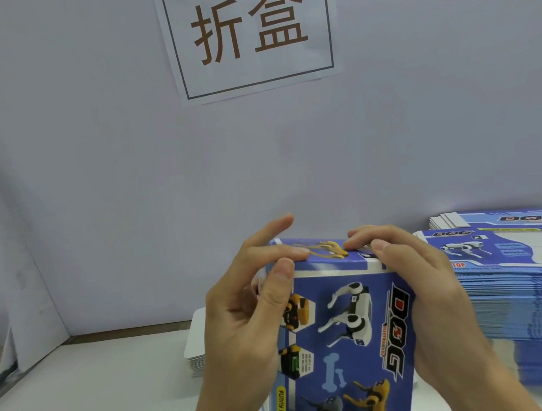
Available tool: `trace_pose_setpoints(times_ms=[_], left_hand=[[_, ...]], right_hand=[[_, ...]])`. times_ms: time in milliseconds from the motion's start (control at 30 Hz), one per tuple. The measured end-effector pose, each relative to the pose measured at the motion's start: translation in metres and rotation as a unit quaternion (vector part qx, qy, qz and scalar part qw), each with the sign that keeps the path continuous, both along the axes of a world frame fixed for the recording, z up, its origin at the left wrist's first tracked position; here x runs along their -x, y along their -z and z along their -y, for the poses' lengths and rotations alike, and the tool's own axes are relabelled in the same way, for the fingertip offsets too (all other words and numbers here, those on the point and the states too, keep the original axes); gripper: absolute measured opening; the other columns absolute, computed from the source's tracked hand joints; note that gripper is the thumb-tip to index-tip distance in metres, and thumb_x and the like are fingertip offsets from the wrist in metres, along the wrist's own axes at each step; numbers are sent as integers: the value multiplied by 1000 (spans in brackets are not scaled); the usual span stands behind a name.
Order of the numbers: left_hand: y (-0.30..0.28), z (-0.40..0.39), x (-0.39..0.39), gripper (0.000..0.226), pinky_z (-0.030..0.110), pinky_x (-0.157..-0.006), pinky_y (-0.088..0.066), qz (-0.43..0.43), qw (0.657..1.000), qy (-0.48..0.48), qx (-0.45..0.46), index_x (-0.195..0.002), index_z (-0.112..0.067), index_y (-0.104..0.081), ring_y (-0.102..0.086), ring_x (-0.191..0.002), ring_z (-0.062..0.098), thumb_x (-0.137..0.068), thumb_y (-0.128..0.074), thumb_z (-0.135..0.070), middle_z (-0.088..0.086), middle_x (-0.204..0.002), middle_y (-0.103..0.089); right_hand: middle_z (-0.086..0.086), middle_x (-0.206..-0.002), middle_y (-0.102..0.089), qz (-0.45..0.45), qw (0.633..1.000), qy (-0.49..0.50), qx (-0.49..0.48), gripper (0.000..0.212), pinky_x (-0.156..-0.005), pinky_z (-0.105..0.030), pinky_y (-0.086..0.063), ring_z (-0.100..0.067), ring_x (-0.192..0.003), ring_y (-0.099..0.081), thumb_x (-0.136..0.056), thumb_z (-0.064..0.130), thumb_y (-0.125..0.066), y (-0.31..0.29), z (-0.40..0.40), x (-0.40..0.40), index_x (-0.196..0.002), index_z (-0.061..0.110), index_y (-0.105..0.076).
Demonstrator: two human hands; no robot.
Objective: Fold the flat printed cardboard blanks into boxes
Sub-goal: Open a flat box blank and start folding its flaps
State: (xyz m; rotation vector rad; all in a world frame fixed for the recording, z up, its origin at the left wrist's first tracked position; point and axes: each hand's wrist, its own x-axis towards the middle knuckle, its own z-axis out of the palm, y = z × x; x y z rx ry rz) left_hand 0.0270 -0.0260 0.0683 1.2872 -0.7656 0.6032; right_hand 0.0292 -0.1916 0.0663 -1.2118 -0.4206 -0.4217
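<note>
- Box (347, 329): formed; your left hand (245, 304) and right hand (432, 290) grip it, pressing its top flap closed.
- Flat blanks (523, 299) stacked beside your right hand remain unfolded.

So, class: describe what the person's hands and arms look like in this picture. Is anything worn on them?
Both the left hand and the right hand are bare: no gloves, rings or watch visible. The forearms are bare too, with no sleeves in view. The fingers have short, plain nails.
</note>
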Motion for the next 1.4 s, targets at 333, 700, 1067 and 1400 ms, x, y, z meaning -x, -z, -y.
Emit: trace_pose_setpoints(times_ms=[333, 700, 1067, 1400], left_hand=[[4, 0, -4, 18, 20, -50, -49, -2, 997, -77, 4, -87, -17, -69, -63, -64, 12, -87, -66, -34, -7, -123, -69], [3, -1, -5, 13, 38, -50, -51, 1, 994, -107, -26, -82, -30, -64, -59, -66, 34, -85, -63, -42, -12, -131, -64], [-10, -37, -10, 36, 26, -60, -60, 0, 959, -238, 153, -93, -34, -60, -76, -84, 16, -69, -76, -56, -5, -92, -75], [6, -10, -30, 48, 39, -65, -59, -222, 887, -123, 385, -98, -23, -52, -67, -66, 11, -67, -76, -51, -8, -68, -67]], right_hand=[[2, -124, -66, 76, 997, -8, 13, 40, -69, -29, -59, -23, -106, -71, -64, 59, -84, 4, -1, 0, -85, 25, -78], [-2, -118, -68, 56, 998, -37, 9, 46, -62, -30, -59, -25, -95, -73, -56, 59, -89, 4, 3, -1, -77, 20, -79], [11, -102, -64, 167, 932, 289, 139, 20, -83, -29, -46, -8, -99, -60, -85, 41, -69, -6, -30, 7, -104, 36, -64], [21, -99, -71, -222, 937, 3, 268, 93, -89, -40, -57, -9, -98, -67, -54, 95, -49, 11, -55, -1, -115, 26, -60]])
